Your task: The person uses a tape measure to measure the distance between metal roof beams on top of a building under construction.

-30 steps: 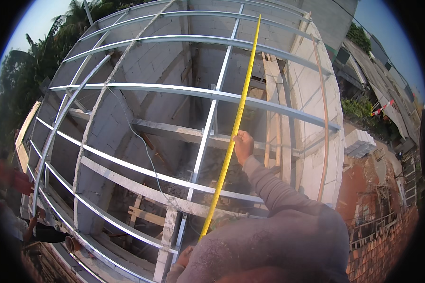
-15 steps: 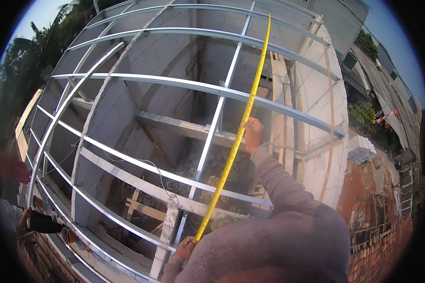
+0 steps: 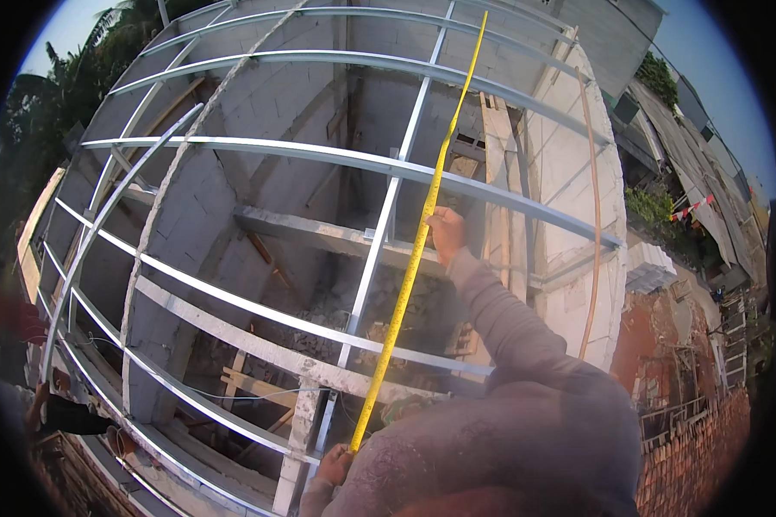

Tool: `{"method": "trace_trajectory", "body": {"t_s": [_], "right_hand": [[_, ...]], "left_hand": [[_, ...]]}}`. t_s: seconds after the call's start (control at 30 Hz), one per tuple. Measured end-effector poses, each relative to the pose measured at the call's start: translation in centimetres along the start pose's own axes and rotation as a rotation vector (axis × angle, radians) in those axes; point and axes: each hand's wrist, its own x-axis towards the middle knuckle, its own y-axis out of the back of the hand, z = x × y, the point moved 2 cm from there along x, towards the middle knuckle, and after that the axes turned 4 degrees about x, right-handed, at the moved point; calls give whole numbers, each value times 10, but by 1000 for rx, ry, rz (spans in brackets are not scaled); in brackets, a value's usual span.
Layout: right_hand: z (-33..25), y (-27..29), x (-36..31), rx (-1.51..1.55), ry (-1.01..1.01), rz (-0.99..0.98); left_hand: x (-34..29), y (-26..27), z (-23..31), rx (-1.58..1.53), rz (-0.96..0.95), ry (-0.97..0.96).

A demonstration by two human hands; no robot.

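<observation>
A long yellow tape measure blade (image 3: 394, 326) stretches away from me across the silver metal roof battens (image 3: 319, 151). My right hand (image 3: 447, 234) pinches the blade about midway along, with the forearm reaching out over the frame. Close to my body, my left hand (image 3: 334, 464) is closed on the near end of the blade, just beside a light concrete post (image 3: 300, 426). Past my right hand the blade narrows and looks twisted, its far tip (image 3: 485, 19) lying over the farther battens. The tape's case does not show.
Below the battens lie unroofed rooms with block walls (image 3: 276, 146) and a concrete beam (image 3: 319, 231). At left, another person (image 3: 39, 405) is beside the lower end of a slanting metal bar (image 3: 116, 202). A brown pipe (image 3: 597, 215) runs along the right wall.
The view has shifted a little. My right hand still grips the blade, which now twists beyond it. The slanting bar on the left has dropped lower at its upper end.
</observation>
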Motion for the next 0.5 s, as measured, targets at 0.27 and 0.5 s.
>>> {"method": "trace_trajectory", "body": {"t_s": [0.27, 0.5], "right_hand": [[113, 17, -20, -100, -365, 91], [194, 27, -25, -75, -452, 155]], "left_hand": [[-40, 10, -81, 188, -11, 25], [-61, 8, -138, -112, -120, 207]]}}
